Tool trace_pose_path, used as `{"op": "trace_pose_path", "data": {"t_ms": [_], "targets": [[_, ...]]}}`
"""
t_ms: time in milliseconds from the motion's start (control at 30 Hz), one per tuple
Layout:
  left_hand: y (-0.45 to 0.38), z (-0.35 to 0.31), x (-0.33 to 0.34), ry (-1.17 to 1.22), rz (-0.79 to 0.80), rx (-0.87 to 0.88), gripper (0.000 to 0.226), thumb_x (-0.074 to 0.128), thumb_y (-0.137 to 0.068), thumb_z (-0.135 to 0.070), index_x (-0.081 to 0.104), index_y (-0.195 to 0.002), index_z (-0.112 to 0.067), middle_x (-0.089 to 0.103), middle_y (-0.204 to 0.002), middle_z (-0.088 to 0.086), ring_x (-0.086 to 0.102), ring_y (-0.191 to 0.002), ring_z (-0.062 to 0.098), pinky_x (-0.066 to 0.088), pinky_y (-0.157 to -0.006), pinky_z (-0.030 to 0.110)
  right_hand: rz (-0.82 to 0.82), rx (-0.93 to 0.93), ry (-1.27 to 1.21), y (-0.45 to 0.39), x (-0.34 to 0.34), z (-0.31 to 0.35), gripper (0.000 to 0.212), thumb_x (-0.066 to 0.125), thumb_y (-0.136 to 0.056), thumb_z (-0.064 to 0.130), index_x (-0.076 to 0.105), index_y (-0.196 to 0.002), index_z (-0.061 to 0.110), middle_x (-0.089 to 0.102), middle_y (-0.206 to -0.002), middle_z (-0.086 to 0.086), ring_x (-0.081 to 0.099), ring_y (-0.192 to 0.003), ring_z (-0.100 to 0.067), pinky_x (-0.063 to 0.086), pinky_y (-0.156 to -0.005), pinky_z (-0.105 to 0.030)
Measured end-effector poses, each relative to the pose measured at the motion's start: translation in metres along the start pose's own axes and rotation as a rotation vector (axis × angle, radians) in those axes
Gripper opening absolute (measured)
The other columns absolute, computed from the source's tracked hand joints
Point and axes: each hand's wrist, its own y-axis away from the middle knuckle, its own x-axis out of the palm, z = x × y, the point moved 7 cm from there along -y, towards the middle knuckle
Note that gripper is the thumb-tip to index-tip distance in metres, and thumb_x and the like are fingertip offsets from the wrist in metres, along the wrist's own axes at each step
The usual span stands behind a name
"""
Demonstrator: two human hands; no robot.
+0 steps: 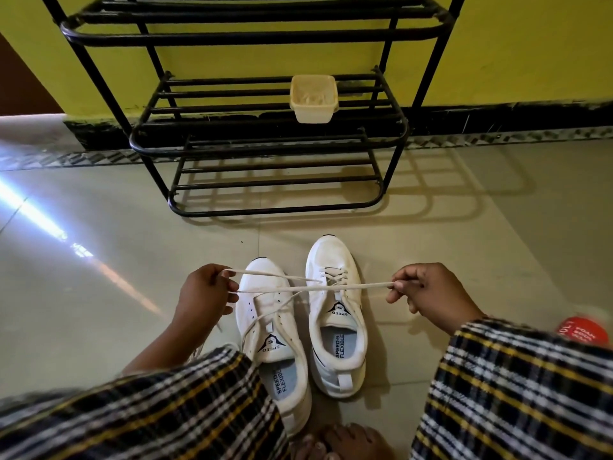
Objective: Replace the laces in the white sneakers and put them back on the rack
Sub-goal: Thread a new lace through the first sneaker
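Both hands are closed on 1 flat white cotton lace (331, 287): left hand (205, 293) pinches the looped end, right hand (428, 293) pinches the other end, lace stretched taut between them. The 2 white mesh sneakers (335, 313) sit on the tiled floor (99, 310) directly below and between the hands; left shoe's lace looks loose, right shoe partly laced. Black metal rack (265, 134) stands beyond the hands, w/ a cream plastic tub (313, 99) on it. Likely step: evening out the lace. Keep ends equal, lace untwisted, tension light so eyelets aren't pulled crooked.
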Motion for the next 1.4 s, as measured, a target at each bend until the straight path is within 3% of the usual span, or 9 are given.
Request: {"op": "trace_pose_path", "data": {"t_ms": [167,400,533,667,867,1067,1200,1300,1400], "targets": [[0.014,-0.028,0.002,-0.396,-0.107,0.283,0.022,0.054,-0.093,-0.016,0.061,-0.114,-0.018,0.062,-0.114,-0.001,0.057,-0.101,0.019,0.04,-0.083,0.027,-0.037,-0.086,-0.023,0.004,0.004,0.013,0.014,0.068,-0.085,0.015,0.067,-0.07,0.016,0.069,-0.063,0.002,0.051,-0.053,-0.006,0.042,-0.056,-0.024],[0.069,-0.072,0.082,-0.44,0.404,0.662,0.016,0.062,-0.089,-0.021,0.07,-0.101,-0.027,0.066,-0.096,-0.021,0.052,-0.085,-0.02,0.034,-0.075,-0.002,0.1,-0.201,-0.101,0.011,0.047,0.045,0.008,0.071,-0.082,0.013,0.07,-0.075,0.017,0.064,-0.069,0.008,0.053,-0.055,0.007,0.037,-0.06,-0.013],[0.069,-0.073,0.083,-0.395,0.374,0.673,0.009,0.067,-0.086,-0.021,0.07,-0.093,-0.025,0.067,-0.081,-0.016,0.058,-0.08,-0.008,0.037,-0.069,0.002,0.119,-0.22,-0.156,0.012,0.052,0.047,0.005,0.071,-0.082,0.014,0.071,-0.076,0.015,0.067,-0.072,0.006,0.059,-0.07,-0.005,0.044,-0.069,-0.02],[0.067,-0.07,0.082,-0.411,0.347,0.711,0.024,0.071,-0.082,-0.026,0.063,-0.104,-0.031,0.059,-0.092,-0.015,0.056,-0.086,-0.001,0.039,-0.071,0.006,0.155,-0.238,-0.139,0.012,0.058,0.044,0.007,0.072,-0.081,0.015,0.071,-0.075,0.018,0.068,-0.073,0.005,0.056,-0.066,-0.004,0.042,-0.07,-0.023],[0.068,-0.071,0.085,-0.462,0.334,0.737,0.002,0.066,-0.086,-0.026,0.068,-0.087,-0.025,0.064,-0.087,-0.013,0.055,-0.082,0.001,0.036,-0.067,0.009,0.131,-0.272,-0.095,0.009,0.059,0.045,0.014,0.072,-0.081,0.017,0.067,-0.07,0.024,0.066,-0.071,0.006,0.055,-0.064,-0.004,0.041,-0.064,-0.016],[0.054,-0.069,0.071,-0.356,0.214,0.573,0.009,0.063,-0.088,-0.021,0.07,-0.09,-0.026,0.066,-0.072,-0.015,0.059,-0.071,0.0,0.041,-0.063,0.007,0.142,-0.041,0.52,0.0,0.065,0.01,0.047,0.058,-0.084,0.056,0.041,-0.062,0.019,0.046,-0.06,0.004,0.043,-0.055,-0.011,0.026,-0.048,-0.025],[0.051,-0.06,0.076,-0.473,0.273,0.506,0.011,0.064,-0.087,-0.027,0.073,-0.092,-0.028,0.063,-0.067,-0.022,0.057,-0.064,-0.006,0.036,-0.06,0.007,0.155,-0.125,0.678,0.0,0.072,0.009,0.046,0.04,-0.096,0.046,0.034,-0.058,0.022,0.042,-0.062,0.003,0.041,-0.055,-0.011,0.022,-0.046,-0.025],[0.055,-0.058,0.086,-0.468,0.332,0.486,0.008,0.067,-0.085,-0.029,0.074,-0.087,-0.03,0.062,-0.072,-0.024,0.053,-0.068,-0.014,0.037,-0.06,0.005,0.141,-0.207,0.749,0.003,0.073,0.011,0.041,0.033,-0.099,0.042,0.041,-0.067,0.018,0.049,-0.07,-0.001,0.048,-0.064,-0.018,0.024,-0.047,-0.025],[0.061,-0.057,0.1,-0.518,0.399,0.498,0.007,0.068,-0.083,-0.03,0.074,-0.087,-0.033,0.061,-0.07,-0.025,0.051,-0.07,-0.016,0.037,-0.06,0.006,0.14,-0.265,0.813,0.012,0.078,0.012,0.04,0.029,-0.1,0.044,0.058,-0.104,0.017,0.064,-0.1,-0.008,0.06,-0.092,-0.026,0.035,-0.063,-0.027]]}}
